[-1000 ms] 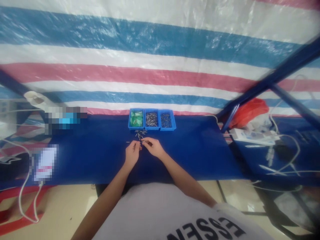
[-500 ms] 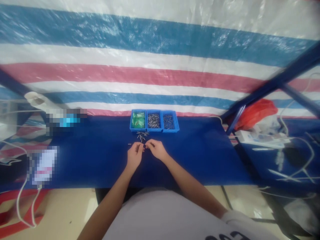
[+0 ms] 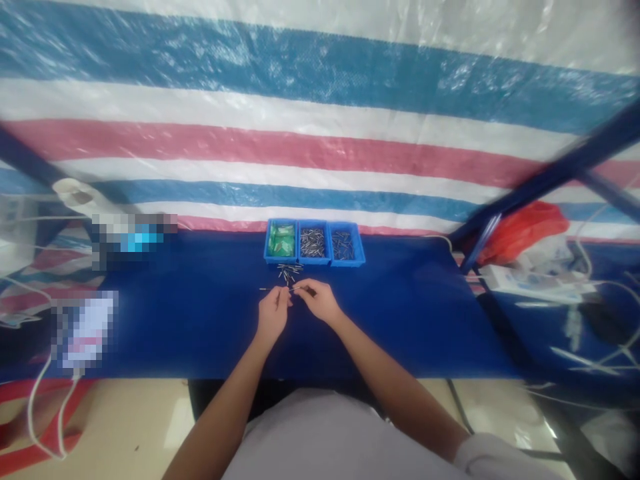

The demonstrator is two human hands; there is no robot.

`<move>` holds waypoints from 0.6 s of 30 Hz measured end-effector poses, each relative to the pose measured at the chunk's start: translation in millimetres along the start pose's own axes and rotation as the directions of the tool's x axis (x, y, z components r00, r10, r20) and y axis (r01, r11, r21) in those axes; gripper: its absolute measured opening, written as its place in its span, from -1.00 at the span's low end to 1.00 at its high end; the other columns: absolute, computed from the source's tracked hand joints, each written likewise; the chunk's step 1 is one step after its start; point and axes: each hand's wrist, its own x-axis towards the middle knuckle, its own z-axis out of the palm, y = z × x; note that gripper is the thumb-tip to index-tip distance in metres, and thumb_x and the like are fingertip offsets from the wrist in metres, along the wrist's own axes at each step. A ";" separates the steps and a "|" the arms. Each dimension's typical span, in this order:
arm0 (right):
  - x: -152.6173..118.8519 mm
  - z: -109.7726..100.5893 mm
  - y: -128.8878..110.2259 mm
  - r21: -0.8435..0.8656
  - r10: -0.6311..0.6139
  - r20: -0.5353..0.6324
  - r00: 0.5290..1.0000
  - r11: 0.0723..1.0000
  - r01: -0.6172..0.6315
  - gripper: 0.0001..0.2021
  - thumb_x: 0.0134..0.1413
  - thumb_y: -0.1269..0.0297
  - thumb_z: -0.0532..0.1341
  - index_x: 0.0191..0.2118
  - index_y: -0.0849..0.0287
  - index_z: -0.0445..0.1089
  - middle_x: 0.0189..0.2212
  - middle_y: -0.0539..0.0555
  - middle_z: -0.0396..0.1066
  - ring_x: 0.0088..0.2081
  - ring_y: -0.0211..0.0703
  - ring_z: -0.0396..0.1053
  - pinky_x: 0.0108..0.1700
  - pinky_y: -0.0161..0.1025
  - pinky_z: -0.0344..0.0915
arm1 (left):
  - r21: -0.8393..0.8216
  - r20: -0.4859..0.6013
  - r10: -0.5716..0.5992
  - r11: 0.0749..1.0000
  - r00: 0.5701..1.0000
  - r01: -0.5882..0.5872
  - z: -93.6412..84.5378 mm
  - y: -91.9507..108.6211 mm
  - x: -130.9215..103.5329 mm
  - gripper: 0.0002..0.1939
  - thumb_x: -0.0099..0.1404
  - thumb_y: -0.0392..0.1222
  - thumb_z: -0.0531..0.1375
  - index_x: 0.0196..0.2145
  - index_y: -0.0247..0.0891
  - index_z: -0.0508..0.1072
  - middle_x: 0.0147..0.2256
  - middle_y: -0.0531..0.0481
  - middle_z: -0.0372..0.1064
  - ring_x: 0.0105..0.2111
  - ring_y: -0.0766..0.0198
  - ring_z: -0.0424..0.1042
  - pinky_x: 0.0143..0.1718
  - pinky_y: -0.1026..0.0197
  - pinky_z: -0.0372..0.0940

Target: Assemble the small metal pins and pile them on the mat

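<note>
My left hand (image 3: 273, 311) and my right hand (image 3: 320, 301) are close together over the blue table, fingertips pinched. A small thin metal piece (image 3: 295, 289) shows at the fingertips of my right hand, pointing towards my left hand. What my left fingers pinch is too small to make out. Just beyond my hands lies a loose pile of thin metal pins (image 3: 289, 271). One single pin (image 3: 263, 289) lies left of the pile. Behind stand three joined blue bins: one with green packets (image 3: 283, 241), one full of metal pins (image 3: 313, 243), one with fewer pins (image 3: 343, 246).
The blue table (image 3: 200, 320) runs left to right before a striped plastic sheet (image 3: 300, 143). A red bag (image 3: 525, 230) and white cables are at the right, a white roll (image 3: 83, 197) at the left. Blue frame bars slant at both sides.
The view has shifted slightly, so the bins and hands appear a little further right. My fingertips are slightly further apart, and a thin metal piece now shows between them.
</note>
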 end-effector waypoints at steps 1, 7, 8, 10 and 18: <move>0.2 0.0 0.0 0.006 0.014 -0.003 1.000 1.000 -0.014 -0.85 0.22 0.21 0.28 -0.21 0.09 0.60 -0.29 0.07 0.62 -0.33 -0.13 0.53 -0.21 -0.19 0.46 | -0.007 0.004 -0.001 1.000 1.000 0.002 0.1 -0.1 -0.1 -0.58 0.46 0.12 0.04 -0.37 -0.21 0.48 -0.49 0.03 0.46 -0.45 0.28 0.46 -0.30 0.24 0.33; 1.5 0.8 -0.5 0.010 0.014 0.027 1.000 1.000 -0.014 -0.87 0.23 0.26 0.26 -0.24 0.09 0.59 -0.30 0.05 0.62 -0.25 -0.13 0.56 -0.13 -0.20 0.46 | -0.039 0.007 -0.021 0.999 1.000 0.022 1.6 -1.7 -0.3 -0.66 0.41 0.12 0.12 -0.19 -0.20 0.50 -0.45 0.04 0.48 -0.43 0.27 0.48 -0.31 0.24 0.33; 1.6 0.8 -0.8 0.011 0.014 0.031 0.999 1.000 -0.014 -0.87 0.23 0.26 0.26 -0.24 0.09 0.59 -0.30 0.05 0.62 -0.25 -0.13 0.56 -0.12 -0.20 0.45 | -0.038 0.007 -0.020 0.999 1.000 0.020 1.7 -2.0 -0.2 -0.66 0.41 0.11 0.12 -0.19 -0.20 0.49 -0.45 0.04 0.48 -0.42 0.27 0.48 -0.30 0.24 0.33; 1.6 0.7 -1.5 0.023 0.023 0.029 0.999 0.999 -0.024 -0.86 0.24 0.27 0.25 -0.23 0.10 0.58 -0.32 0.04 0.61 -0.27 -0.14 0.56 -0.15 -0.21 0.45 | -0.024 0.008 -0.018 1.000 1.000 0.018 1.8 -2.6 0.0 -0.67 0.41 0.12 0.13 -0.24 -0.20 0.49 -0.45 0.05 0.48 -0.44 0.28 0.47 -0.31 0.24 0.31; 0.9 0.7 0.9 0.018 -0.020 0.039 0.999 1.000 0.019 -0.87 0.24 0.27 0.27 -0.19 0.08 0.59 -0.27 0.06 0.62 -0.25 -0.12 0.56 -0.16 -0.21 0.45 | 0.006 -0.010 0.007 1.000 1.000 -0.007 1.8 -4.1 0.8 -0.59 0.44 0.13 0.08 -0.41 -0.20 0.43 -0.49 0.05 0.47 -0.44 0.28 0.48 -0.29 0.24 0.33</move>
